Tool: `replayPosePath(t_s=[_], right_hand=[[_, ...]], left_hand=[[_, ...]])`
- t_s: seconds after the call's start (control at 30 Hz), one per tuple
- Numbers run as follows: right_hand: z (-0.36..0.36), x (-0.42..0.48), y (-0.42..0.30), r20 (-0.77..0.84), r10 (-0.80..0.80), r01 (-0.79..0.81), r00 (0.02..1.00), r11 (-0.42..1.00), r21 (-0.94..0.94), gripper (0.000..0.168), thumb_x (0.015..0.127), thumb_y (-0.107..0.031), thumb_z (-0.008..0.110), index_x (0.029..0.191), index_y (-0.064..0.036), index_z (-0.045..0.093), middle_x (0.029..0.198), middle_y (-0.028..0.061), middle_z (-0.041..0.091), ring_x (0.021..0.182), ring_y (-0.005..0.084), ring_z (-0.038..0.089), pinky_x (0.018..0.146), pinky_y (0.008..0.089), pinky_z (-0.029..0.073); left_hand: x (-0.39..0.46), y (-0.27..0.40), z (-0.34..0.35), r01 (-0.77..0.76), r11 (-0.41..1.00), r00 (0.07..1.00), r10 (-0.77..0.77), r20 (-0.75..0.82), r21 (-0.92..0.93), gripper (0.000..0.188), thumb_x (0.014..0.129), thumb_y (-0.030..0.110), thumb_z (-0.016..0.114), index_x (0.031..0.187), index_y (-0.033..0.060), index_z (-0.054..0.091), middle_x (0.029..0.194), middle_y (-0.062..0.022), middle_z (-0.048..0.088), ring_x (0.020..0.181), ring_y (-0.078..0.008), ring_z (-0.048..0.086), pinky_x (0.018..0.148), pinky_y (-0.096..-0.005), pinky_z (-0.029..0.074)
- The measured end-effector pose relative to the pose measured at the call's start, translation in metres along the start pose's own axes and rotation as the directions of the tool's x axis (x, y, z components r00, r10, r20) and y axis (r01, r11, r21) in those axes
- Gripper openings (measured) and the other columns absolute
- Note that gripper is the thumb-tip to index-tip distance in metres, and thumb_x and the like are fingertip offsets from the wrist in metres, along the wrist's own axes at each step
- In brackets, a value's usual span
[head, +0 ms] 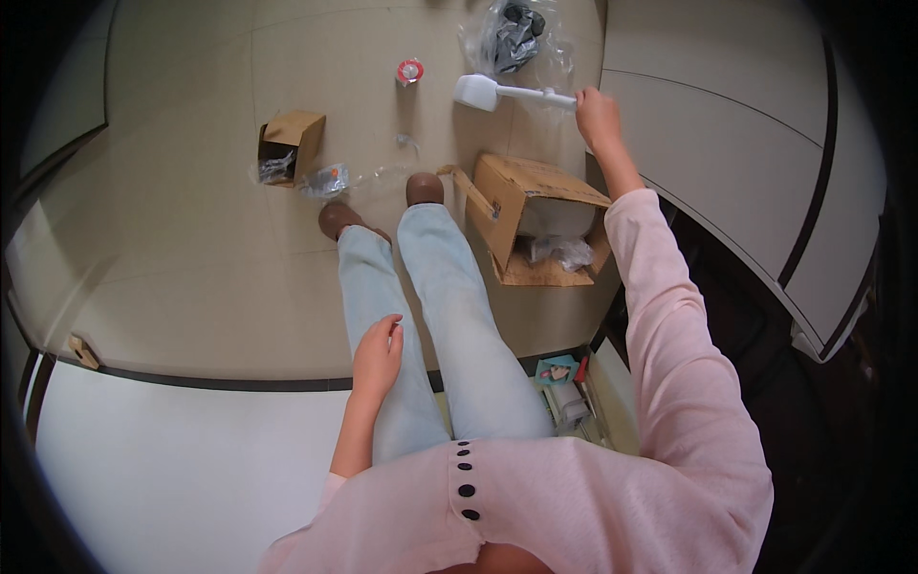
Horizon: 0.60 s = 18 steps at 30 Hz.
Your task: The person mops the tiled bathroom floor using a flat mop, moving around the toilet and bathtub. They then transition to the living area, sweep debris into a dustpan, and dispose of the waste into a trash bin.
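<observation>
My right hand [597,118] reaches out at the upper right. It grips the handle end of a white long-handled plastic tool [531,94], whose broad blocky head points left. What kind of tool it is, I cannot tell. Just above that head lies a clear plastic bag [556,61] with crumpled dark grey plastic [518,39] in it. Below my right hand, an opened cardboard box [541,176] shows a whitish thing and crumpled clear plastic [566,251] inside. Over my left thigh, my left hand [376,362] is empty, its fingers loosely extended.
A roll of tape [410,71] with red on it sits on the tiled floor. Left of my shoes stands a smaller cardboard box [305,136], with a clear plastic packet [328,181] beside it. Grey cabinet fronts [717,122] border the right. A wooden piece [84,352] lies lower left.
</observation>
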State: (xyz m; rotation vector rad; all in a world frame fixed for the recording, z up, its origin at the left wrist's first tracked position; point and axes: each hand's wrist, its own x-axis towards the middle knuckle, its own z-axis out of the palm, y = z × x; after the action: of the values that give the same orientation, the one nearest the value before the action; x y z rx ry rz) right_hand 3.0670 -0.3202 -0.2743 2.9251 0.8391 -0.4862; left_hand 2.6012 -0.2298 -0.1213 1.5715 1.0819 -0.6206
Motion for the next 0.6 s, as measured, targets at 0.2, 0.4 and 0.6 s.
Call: replayPosePath(t_s=[0.2, 0.4, 0.6], right_hand=[[0.064, -0.08, 0.064, 0.219, 0.173, -0.188, 0.96, 0.981, 0.049, 0.027, 0.087, -0.022, 0.044, 0.082, 0.0, 0.059, 0.077, 0.0211, 0.061, 0.069, 0.0356, 0.059, 0.061, 0.0447, 0.046], [0.096, -0.149, 0.053, 0.931, 0.306, -0.945, 0.199, -0.192, 0.265, 0.038, 0.093, -0.037, 0.032, 0.09, -0.004, 0.051, 0.057, 0.0074, 0.052, 0.04, 0.0116, 0.043, 0.035, 0.0224, 0.031], [0.076, -0.155, 0.017, 0.743, 0.556, -0.928, 0.372, 0.202, 0.314, 0.062, 0.08, -0.063, 0.041, 0.081, -0.002, 0.053, 0.061, 0.0076, 0.053, 0.043, 0.0154, 0.051, 0.036, 0.0261, 0.036]], left_hand=[[0.001, -0.005, 0.001, -0.005, 1.0, 1.0, 0.005, 0.01, 0.007, 0.023, 0.088, 0.016, 0.046, 0.105, 0.0036, 0.055, 0.096, -0.0128, 0.059, 0.088, -0.027, 0.056, 0.077, -0.0355, 0.044], [-0.001, -0.013, 0.001, 0.003, 0.999, 1.0, -0.004, 0.016, 0.046, 0.023, 0.088, 0.016, 0.046, 0.105, 0.004, 0.055, 0.096, -0.0127, 0.059, 0.087, -0.0264, 0.056, 0.077, -0.035, 0.044], [-0.003, -0.019, -0.001, 0.007, 0.996, 0.999, -0.01, 0.031, 0.091, 0.024, 0.087, 0.016, 0.046, 0.105, 0.0039, 0.056, 0.097, -0.0122, 0.059, 0.088, -0.0257, 0.057, 0.077, -0.0348, 0.044]])
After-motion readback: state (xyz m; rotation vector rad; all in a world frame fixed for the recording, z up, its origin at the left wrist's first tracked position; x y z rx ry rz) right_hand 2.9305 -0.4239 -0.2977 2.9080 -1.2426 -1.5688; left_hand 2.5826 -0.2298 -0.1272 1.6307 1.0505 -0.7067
